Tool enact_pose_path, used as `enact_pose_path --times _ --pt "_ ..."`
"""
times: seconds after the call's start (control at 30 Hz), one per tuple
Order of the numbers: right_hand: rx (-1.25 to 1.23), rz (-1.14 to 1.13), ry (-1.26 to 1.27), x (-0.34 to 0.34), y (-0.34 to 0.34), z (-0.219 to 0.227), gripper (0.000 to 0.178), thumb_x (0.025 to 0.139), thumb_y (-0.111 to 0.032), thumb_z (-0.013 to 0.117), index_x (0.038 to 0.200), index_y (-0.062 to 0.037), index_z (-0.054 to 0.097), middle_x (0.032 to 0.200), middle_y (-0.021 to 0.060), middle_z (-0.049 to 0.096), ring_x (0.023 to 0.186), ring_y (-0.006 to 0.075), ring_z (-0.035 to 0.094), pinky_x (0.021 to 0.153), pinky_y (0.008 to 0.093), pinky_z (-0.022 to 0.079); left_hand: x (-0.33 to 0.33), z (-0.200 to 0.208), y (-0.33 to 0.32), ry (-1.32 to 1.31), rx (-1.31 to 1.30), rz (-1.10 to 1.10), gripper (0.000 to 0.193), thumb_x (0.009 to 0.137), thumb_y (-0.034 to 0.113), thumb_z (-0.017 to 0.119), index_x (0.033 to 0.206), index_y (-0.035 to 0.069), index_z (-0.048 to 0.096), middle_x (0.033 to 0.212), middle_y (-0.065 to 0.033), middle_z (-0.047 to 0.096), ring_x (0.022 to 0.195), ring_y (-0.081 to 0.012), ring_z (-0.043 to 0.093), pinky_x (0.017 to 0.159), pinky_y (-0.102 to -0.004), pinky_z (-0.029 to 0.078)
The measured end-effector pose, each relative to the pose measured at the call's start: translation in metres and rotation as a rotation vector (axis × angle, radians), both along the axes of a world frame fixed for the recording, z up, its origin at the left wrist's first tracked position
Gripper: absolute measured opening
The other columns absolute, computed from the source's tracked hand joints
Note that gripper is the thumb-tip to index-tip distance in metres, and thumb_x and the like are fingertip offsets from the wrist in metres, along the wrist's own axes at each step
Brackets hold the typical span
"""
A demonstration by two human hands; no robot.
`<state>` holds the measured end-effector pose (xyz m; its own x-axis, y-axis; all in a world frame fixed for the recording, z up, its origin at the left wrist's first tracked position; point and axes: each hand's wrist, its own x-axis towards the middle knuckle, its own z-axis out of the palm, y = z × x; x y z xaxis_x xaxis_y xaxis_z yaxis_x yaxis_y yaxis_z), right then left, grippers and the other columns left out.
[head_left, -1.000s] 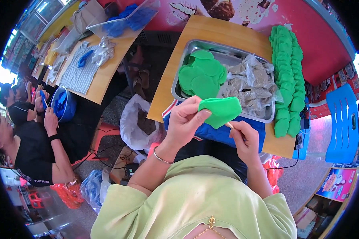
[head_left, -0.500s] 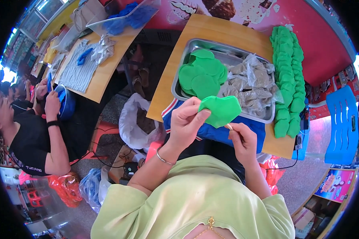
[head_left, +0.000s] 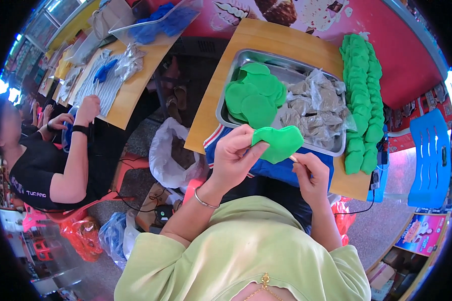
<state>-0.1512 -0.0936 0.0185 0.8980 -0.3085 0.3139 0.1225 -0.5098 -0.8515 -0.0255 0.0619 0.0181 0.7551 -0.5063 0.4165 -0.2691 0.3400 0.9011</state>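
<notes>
Green piece (head_left: 281, 142), thin and folded, sits before you in the head view, near the tray's near edge; your left hand (head_left: 237, 153) pinches its left side between thumb and fingers; your right hand (head_left: 310, 174) pinches a pale stick (head_left: 293, 158) at the piece's right, though you cannot tell whether the stick goes inside; beyond, the metal tray (head_left: 273, 58) holds green discs (head_left: 256, 103) at left, bagged brown lumps (head_left: 314, 105) at right; green stacks (head_left: 359, 108) line the table's (head_left: 206, 118) right side.

Blue chair (head_left: 429, 165), striped cloth (head_left: 108, 93), red plastic bag (head_left: 81, 238)
</notes>
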Motion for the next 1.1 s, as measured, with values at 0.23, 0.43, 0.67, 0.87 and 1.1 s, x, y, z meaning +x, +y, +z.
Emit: enact_pose_path --times 0.23,0.43,0.67,0.87,1.1 --pt "0.486 0.075 0.109 -0.005 0.004 -0.014 0.020 0.085 -0.002 0.053 0.102 0.0006 0.063 0.076 0.0030 0.059 0.067 0.0092 0.052 0.059 0.0225 0.041 -0.001 0.008 -0.001 -0.078 0.047 0.047 0.011 0.078 -0.002 0.065 0.089 -0.001 0.066 0.073 -0.0006 0.051 0.059 -0.0053 0.041 0.048 -0.0200 0.028" --pt "0.579 0.078 0.170 -0.008 0.003 -0.014 0.020 0.087 -0.004 0.052 0.103 0.0010 0.063 0.080 0.0032 0.060 0.068 0.0085 0.052 0.060 0.0214 0.040 0.002 0.006 0.000 -0.077 0.059 0.012 0.008 0.080 0.002 0.065 0.086 -0.003 0.064 0.074 -0.0011 0.051 0.061 -0.0056 0.042 0.049 -0.0199 0.029" --pt "0.293 0.079 0.087 -0.004 0.001 -0.012 0.015 0.088 -0.003 0.051 0.098 0.0034 0.061 0.078 0.0017 0.056 0.067 0.0066 0.049 0.057 0.0184 0.036 0.009 0.016 0.003 0.067 0.017 -0.089 0.012 0.087 0.008 0.057 0.085 -0.003 0.062 0.067 -0.0014 0.047 0.059 -0.0088 0.041 0.051 -0.0241 0.031" --pt "0.444 0.035 0.063 -0.005 0.005 -0.011 0.016 0.089 -0.005 0.051 0.100 0.0022 0.061 0.077 0.0017 0.056 0.065 0.0052 0.047 0.055 0.0176 0.034 0.003 0.016 -0.003 -0.098 0.082 0.029 0.020 0.087 0.008 0.057 0.072 -0.004 0.054 0.059 -0.0029 0.041 0.055 -0.0110 0.037 0.049 -0.0260 0.028" --pt "0.680 -0.006 0.060 -0.005 -0.001 -0.013 0.020 0.091 -0.009 0.049 0.105 0.0023 0.060 0.070 -0.0013 0.049 0.056 0.0011 0.036 0.048 0.0158 0.023 -0.003 0.006 -0.004 -0.075 0.020 0.080 0.025 0.086 0.007 0.057 0.064 -0.003 0.049 0.059 -0.0027 0.041 0.055 -0.0109 0.036 0.048 -0.0261 0.026"
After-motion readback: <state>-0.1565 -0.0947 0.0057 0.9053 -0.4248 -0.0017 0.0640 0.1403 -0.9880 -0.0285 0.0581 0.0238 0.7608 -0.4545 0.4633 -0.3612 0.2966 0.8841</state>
